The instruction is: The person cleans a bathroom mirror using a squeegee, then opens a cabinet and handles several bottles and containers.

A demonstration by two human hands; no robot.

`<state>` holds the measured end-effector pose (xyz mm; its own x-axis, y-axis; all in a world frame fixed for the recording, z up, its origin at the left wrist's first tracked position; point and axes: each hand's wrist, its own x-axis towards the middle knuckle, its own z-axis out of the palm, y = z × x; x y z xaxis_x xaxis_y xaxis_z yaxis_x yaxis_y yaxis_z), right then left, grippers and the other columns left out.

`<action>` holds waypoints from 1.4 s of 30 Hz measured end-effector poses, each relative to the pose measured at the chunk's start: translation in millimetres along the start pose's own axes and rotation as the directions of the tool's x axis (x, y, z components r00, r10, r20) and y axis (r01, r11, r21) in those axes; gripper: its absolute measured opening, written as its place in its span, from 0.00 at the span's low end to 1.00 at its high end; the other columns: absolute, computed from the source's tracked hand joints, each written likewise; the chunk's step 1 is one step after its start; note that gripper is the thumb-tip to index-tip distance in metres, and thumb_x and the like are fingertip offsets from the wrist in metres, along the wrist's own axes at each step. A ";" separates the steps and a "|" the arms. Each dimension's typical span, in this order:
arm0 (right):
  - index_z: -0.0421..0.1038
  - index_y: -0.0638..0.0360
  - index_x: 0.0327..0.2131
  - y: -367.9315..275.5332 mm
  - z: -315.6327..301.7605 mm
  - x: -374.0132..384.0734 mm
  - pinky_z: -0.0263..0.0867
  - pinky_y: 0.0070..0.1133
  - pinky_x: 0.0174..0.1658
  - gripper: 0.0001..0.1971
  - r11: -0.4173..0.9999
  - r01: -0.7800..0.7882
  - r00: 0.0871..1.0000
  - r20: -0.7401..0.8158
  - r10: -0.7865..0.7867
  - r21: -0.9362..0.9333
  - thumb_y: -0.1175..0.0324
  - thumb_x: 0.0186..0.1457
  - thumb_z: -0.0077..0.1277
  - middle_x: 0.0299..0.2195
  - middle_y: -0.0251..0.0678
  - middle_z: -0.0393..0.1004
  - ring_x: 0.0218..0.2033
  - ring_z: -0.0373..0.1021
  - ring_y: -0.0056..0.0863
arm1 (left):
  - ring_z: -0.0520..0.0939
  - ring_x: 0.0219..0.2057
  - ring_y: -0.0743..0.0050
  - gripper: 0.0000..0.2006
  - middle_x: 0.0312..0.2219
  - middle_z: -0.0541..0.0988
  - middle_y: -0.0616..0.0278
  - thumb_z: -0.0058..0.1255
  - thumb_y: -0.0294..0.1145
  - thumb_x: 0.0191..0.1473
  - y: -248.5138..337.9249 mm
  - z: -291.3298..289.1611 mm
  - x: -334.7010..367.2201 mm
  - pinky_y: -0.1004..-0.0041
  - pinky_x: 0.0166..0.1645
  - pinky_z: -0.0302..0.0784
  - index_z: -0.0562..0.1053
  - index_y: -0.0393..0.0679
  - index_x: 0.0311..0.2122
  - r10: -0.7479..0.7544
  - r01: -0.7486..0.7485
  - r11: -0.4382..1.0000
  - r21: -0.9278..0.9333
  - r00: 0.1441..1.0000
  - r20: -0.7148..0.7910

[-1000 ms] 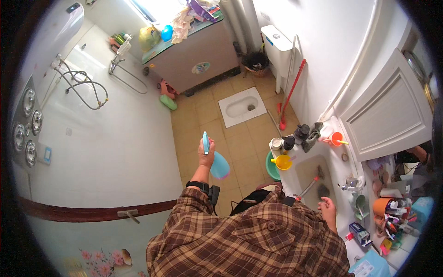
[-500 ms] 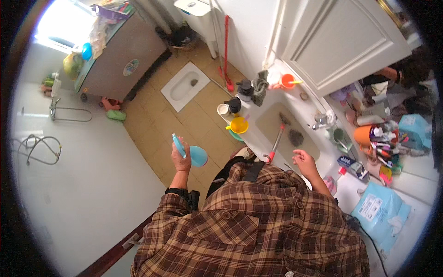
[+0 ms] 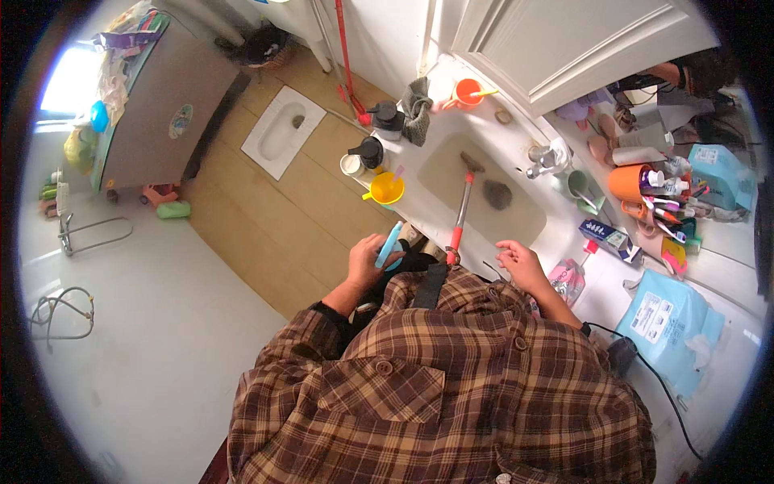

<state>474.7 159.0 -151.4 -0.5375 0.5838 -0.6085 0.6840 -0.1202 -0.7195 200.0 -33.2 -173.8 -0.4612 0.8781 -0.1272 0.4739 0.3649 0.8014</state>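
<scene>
My left hand (image 3: 365, 264) grips a light blue spray bottle (image 3: 389, 244) in front of my body, its trigger head upward and its lower part mostly hidden. My right hand (image 3: 522, 264) hangs over the front edge of the white sink (image 3: 443, 149), fingers apart and holding nothing. Between my hands, a long tool with a red and grey handle (image 3: 461, 214) leans from the basin toward my shirt, its flat head down in the sink. Beside that head, a dark round patch (image 3: 497, 194) lies on the basin floor; I cannot tell what it is.
A yellow cup (image 3: 384, 188), black pump bottles (image 3: 367, 152) and a grey cloth (image 3: 416, 111) stand along the sink's left rim. Right of it are a faucet (image 3: 548, 158), a green cup (image 3: 574, 185), a box (image 3: 609, 239) and a blue tissue pack (image 3: 669, 323). A squat toilet (image 3: 274, 141) is in the floor.
My left hand has carried the spray bottle right, closer to my body and the sink. The view has turned slightly rightward. My right hand stays by the basin with its fingers apart.
</scene>
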 end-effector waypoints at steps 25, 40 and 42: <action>0.66 0.57 0.40 27.5 11.2 -25.9 0.65 0.21 0.34 0.14 0.992 -0.095 0.995 -0.033 0.093 -0.088 0.66 0.48 0.46 0.30 0.39 0.73 0.29 0.71 0.25 | 0.73 0.36 0.51 0.19 0.38 0.72 0.56 0.49 0.32 0.43 -26.3 70.3 51.9 0.63 0.39 0.69 0.65 0.49 0.44 0.141 -0.139 0.990 -0.028 0.937 0.320; 0.66 0.58 0.39 27.5 14.1 -28.7 0.65 0.21 0.33 0.15 0.991 -0.079 0.997 -0.016 0.078 -0.108 0.65 0.47 0.47 0.29 0.38 0.74 0.29 0.71 0.25 | 0.72 0.41 0.56 0.20 0.43 0.70 0.59 0.53 0.35 0.42 -35.2 61.7 80.3 0.65 0.42 0.68 0.67 0.47 0.43 0.009 -0.024 0.998 0.053 0.963 0.268; 0.66 0.58 0.40 25.6 12.6 -29.9 0.65 0.21 0.34 0.15 0.992 -0.073 0.997 -0.011 0.073 -0.104 0.65 0.47 0.47 0.29 0.38 0.74 0.29 0.71 0.25 | 0.71 0.42 0.56 0.21 0.44 0.69 0.60 0.53 0.36 0.41 -35.4 60.4 79.6 0.65 0.42 0.68 0.66 0.47 0.44 0.009 -0.033 0.997 0.077 0.956 0.293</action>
<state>502.1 128.3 -155.8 -0.4811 0.5820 -0.6556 0.7690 -0.0790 -0.6344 191.8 42.4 -247.7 -0.2168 0.9334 -0.2859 0.5450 0.3587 0.7579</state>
